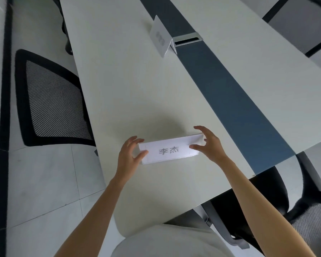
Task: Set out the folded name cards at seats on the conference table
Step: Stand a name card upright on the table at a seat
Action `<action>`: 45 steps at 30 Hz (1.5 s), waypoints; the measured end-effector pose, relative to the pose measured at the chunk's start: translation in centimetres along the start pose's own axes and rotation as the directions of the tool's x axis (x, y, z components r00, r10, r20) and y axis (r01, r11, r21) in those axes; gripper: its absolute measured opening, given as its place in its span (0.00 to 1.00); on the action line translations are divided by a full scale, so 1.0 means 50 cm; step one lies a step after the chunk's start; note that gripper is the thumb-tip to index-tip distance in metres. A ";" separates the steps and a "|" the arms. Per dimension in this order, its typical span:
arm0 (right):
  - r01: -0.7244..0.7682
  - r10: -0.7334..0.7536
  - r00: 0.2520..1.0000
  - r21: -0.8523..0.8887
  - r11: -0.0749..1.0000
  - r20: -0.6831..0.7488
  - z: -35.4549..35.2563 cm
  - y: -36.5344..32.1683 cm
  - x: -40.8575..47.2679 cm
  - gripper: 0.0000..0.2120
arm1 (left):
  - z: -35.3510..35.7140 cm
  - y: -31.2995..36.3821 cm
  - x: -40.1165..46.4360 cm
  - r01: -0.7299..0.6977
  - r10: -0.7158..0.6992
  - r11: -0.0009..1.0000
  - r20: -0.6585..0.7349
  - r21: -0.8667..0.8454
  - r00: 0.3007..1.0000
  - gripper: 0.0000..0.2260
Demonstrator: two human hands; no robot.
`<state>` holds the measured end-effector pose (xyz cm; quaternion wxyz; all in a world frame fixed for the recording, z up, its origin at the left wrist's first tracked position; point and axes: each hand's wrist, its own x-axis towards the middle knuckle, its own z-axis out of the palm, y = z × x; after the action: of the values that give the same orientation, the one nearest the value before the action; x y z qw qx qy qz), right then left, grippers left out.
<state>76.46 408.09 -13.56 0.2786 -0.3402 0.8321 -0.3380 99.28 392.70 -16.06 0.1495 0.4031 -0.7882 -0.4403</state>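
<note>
A white folded name card (168,150) with grey printed characters stands on the white conference table (130,86) near its front end. My left hand (130,154) pinches the card's left end between thumb and fingers. At the card's right end, my right hand (208,143) pinches it with the thumb on the near face and the fingers over the top edge. A second folded name card (160,37) stands further up the table, beside the dark centre strip.
A blue-grey strip (226,86) runs down the table's middle, with a silver cable box (187,39) set in it. A black mesh chair (52,101) stands at the left side. Another black chair (263,197) is tucked at the table's near end, and more chairs stand at the right.
</note>
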 end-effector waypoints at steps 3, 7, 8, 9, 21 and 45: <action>0.006 -0.006 1.000 0.061 0.998 0.011 -0.015 0.000 0.005 0.24 | -0.015 0.021 0.000 -0.087 0.087 0.996 -0.016 0.003 0.996 0.21; 0.055 -0.059 0.998 0.138 0.989 0.024 -0.082 0.000 0.015 0.19 | -0.041 0.096 0.012 -0.145 0.145 0.989 -0.028 0.002 0.989 0.24; 0.083 -0.086 0.996 0.157 0.984 0.013 -0.109 -0.002 0.021 0.18 | -0.041 0.126 0.020 -0.152 0.152 0.988 -0.041 0.000 0.988 0.23; 0.116 -0.116 0.993 0.167 0.979 -0.011 -0.140 -0.003 0.029 0.17 | -0.038 0.160 0.031 -0.163 0.162 0.987 -0.053 -0.003 0.985 0.22; -0.109 0.208 0.971 0.558 0.823 -0.117 -0.369 0.209 0.247 0.15 | 0.315 0.388 0.293 -0.040 0.044 0.996 0.041 -0.081 0.998 0.16; -0.337 0.449 0.892 0.598 0.727 -0.044 -0.284 0.320 0.227 0.27 | 0.419 0.376 0.261 0.419 -0.299 0.830 0.340 -0.367 0.891 0.23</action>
<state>53.63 413.45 -19.49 0.3546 -0.0221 0.7656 -0.5364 69.21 400.09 -14.17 0.0404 0.4386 -0.5930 -0.6741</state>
